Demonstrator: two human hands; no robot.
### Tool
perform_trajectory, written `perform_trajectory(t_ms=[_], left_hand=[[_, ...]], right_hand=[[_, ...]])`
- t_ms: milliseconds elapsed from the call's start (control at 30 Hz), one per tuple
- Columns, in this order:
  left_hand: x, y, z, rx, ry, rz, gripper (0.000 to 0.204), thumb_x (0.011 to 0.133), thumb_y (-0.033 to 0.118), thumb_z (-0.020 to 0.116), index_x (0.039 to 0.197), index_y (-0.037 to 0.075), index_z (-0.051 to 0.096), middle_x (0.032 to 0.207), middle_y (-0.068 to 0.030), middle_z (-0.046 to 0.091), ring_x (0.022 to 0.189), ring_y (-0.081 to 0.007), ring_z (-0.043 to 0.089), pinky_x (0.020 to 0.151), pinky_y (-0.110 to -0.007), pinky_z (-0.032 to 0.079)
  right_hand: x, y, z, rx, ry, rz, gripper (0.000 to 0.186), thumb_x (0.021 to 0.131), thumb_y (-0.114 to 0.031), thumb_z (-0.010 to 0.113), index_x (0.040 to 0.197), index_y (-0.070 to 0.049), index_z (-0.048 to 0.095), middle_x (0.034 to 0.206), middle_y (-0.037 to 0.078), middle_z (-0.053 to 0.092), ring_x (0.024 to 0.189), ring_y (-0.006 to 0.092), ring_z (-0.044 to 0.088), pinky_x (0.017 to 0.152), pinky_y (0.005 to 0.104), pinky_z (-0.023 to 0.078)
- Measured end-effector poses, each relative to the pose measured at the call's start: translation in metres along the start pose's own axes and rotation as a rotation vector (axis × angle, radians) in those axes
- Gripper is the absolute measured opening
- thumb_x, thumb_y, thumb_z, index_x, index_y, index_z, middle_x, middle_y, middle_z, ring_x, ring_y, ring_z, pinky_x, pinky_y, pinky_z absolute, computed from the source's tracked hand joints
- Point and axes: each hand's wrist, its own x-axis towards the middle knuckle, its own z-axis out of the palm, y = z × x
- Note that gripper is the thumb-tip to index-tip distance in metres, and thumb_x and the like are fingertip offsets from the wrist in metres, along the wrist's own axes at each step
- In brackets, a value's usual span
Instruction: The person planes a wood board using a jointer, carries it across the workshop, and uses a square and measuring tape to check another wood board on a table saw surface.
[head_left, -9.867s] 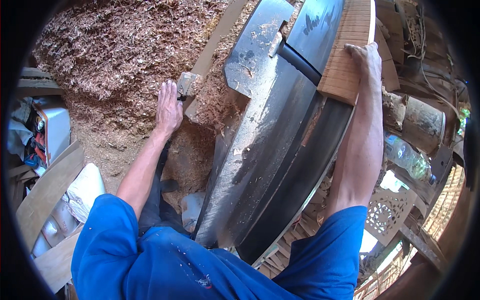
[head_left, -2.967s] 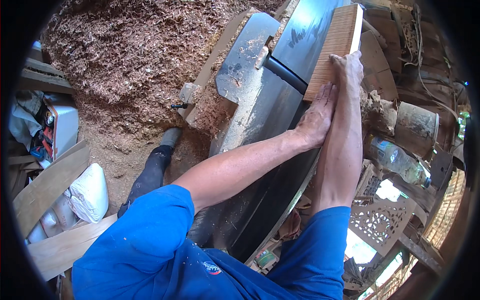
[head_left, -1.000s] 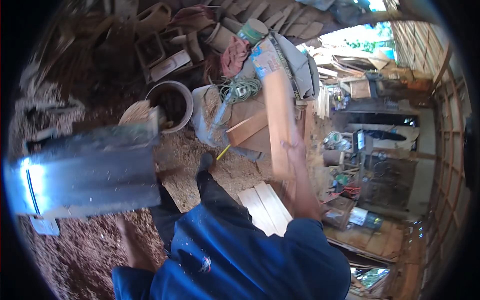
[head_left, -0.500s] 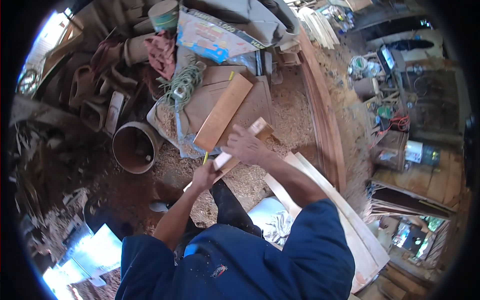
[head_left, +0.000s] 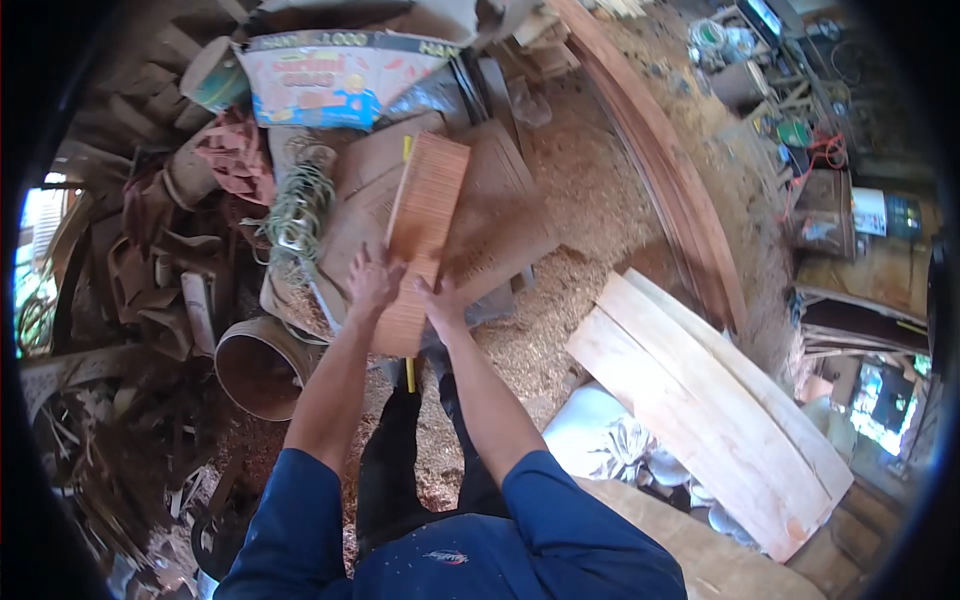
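Board (head_left: pixel 403 322), near the cardboard (head_left: pixel 490 215), was gripped by the right hand (head_left: pixel 443 305); left hand (head_left: pixel 373 285), fingers spread, touched it.

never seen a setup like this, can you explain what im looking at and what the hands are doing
There is no robot here: the bare left hand and right hand belong to the person wearing the camera. It sits on their head and looks down, and its wide lens bends straight edges. The blue sleeves are theirs too.

Between the hands is wood, with one hand touching each side. It may be two pieces end to end; I cannot tell, nor how firmly it is gripped. Its far end lies over brown cardboard. To the left are green rope and a round tub; to the right, pale boards.
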Motion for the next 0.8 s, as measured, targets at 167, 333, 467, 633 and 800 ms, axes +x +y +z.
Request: perform_trajectory(t_ms=[167, 333, 467, 633, 800], left_hand=[[-0.018, -0.044, 0.008, -0.530, 0.220, -0.019, 0.066, 0.093, 0.046, 0.067, 0.142, 0.005, 0.051, 0.125, -0.0252, 0.062, 0.111, -0.0404, 0.059, 0.095, -0.049, 0.047], [-0.004, -0.023, -0.021, -0.695, -0.132, -0.251, 0.062, 0.092, 0.045, 0.070, 0.137, 0.005, 0.057, 0.113, -0.0203, 0.071, 0.104, -0.0333, 0.068, 0.091, -0.041, 0.051], [-0.019, 0.002, -0.070, -0.884, -0.110, -0.079, 0.064, 0.089, 0.042, 0.074, 0.130, -0.005, 0.058, 0.107, -0.0226, 0.073, 0.104, -0.0301, 0.070, 0.088, -0.039, 0.053], [-0.033, 0.040, -0.121, -0.643, -0.122, -0.084, 0.057, 0.087, 0.030, 0.077, 0.128, -0.005, 0.057, 0.101, -0.0182, 0.073, 0.095, -0.0222, 0.071, 0.081, -0.034, 0.056], [-0.073, 0.058, -0.154, -1.106, -0.057, -0.164, 0.062, 0.088, 0.011, 0.075, 0.141, -0.001, 0.045, 0.101, -0.0102, 0.069, 0.088, -0.0186, 0.067, 0.074, -0.031, 0.057]], right_hand=[[-0.007, -0.007, 0.040, -0.138, -0.038, -0.047, 0.048, 0.091, -0.033, 0.074, 0.119, 0.003, 0.063, 0.114, 0.017, 0.070, 0.102, 0.0257, 0.067, 0.089, 0.0364, 0.053], [-0.010, -0.022, 0.035, 0.255, 0.040, 0.061, 0.046, 0.089, -0.031, 0.075, 0.116, 0.004, 0.063, 0.112, 0.017, 0.070, 0.100, 0.0242, 0.068, 0.086, 0.0362, 0.053], [-0.039, -0.061, 0.024, 0.331, 0.035, 0.055, 0.057, 0.083, -0.031, 0.077, 0.125, 0.003, 0.059, 0.114, 0.020, 0.069, 0.107, 0.0318, 0.066, 0.091, 0.0401, 0.051], [-0.078, -0.117, -0.013, 0.354, 0.122, 0.037, 0.061, 0.080, -0.024, 0.074, 0.133, 0.001, 0.057, 0.115, 0.018, 0.068, 0.111, 0.0283, 0.063, 0.095, 0.0394, 0.049], [-0.089, -0.127, -0.074, 0.523, -0.511, -0.035, 0.046, 0.092, -0.021, 0.069, 0.132, 0.000, 0.057, 0.111, 0.006, 0.067, 0.093, 0.0177, 0.065, 0.083, 0.0307, 0.053]])
